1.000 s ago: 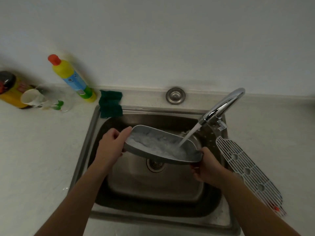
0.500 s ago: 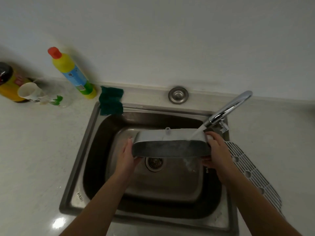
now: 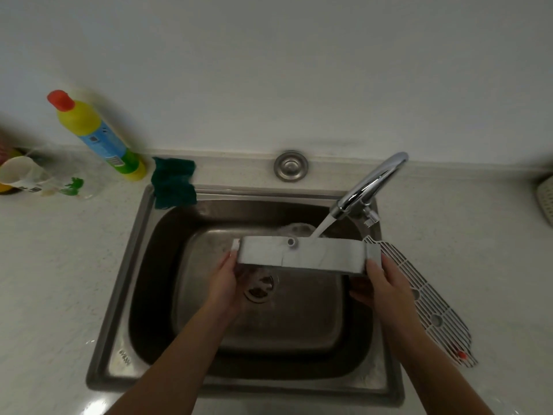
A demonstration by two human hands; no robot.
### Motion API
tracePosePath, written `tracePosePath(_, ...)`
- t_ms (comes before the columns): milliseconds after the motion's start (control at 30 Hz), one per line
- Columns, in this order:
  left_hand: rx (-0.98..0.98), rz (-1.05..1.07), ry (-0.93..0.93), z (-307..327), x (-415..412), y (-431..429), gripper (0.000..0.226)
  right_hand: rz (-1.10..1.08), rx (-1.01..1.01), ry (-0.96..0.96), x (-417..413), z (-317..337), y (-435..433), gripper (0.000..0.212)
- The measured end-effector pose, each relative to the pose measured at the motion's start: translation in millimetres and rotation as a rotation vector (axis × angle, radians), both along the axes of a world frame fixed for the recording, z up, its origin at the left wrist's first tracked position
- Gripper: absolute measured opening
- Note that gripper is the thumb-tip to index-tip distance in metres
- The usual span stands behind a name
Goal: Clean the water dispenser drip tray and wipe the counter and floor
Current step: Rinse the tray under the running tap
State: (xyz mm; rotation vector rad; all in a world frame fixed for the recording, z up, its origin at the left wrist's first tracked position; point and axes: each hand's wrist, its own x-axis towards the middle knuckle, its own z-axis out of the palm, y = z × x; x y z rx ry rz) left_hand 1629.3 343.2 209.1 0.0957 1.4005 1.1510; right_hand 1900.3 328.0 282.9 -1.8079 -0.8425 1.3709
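Note:
I hold the grey drip tray [image 3: 302,256] over the steel sink [image 3: 143,265], turned on its edge so its underside faces me. My left hand [image 3: 224,283] grips its left end and my right hand [image 3: 380,283] grips its right end. Water runs from the chrome faucet [image 3: 368,187] behind the tray's top edge. The tray's white slotted grille [image 3: 419,298] lies on the counter to the right of the sink.
A green scouring pad [image 3: 173,182] hangs over the sink's back left corner. A yellow detergent bottle [image 3: 95,133] with a red cap leans at the wall, with cups [image 3: 21,175] left of it. A round steel cap [image 3: 291,165] sits behind the sink. A white basket edge [image 3: 546,202] shows far right.
The tray was lying open under the stream with foamy water in it; both hands tipped it up onto its edge. The view has shifted slightly.

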Motion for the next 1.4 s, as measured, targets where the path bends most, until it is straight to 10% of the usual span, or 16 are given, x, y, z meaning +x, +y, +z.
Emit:
tracePosePath(300,0.282,-0.135,0.417,50.6,-44.5,-20.9,0.041,-0.224,-0.306,0.342,-24.2,-23.7,21.9,0.022)
tracePosePath(500,0.109,-0.121,0.400,41.1,-43.1,-31.1,0.032,-0.103,0.015,0.132,-38.2,-12.2,47.0,0.015)
tracePosePath(667,-0.073,-0.003,0.007,27.9,-41.3,-30.5,0.043,0.082,0.260,0.065,-28.9,-4.3,42.6,0.034)
tracePosePath(1033,0.217,-0.103,0.068,48.0,-31.9,-0.7,0.043,0.070,-0.358,0.230,1.1,-5.6,21.3,0.104)
tracePosePath(1200,0.177,-0.114,-0.070,44.7,-26.3,-8.5,0.065,0.051,-0.039,0.170,-11.8,-2.6,24.7,0.061)
tracePosePath(1400,0.015,0.052,-0.389,34.9,0.8,-24.1,0.061,0.306,0.432,-0.264,-42.3,8.6,16.5,0.062)
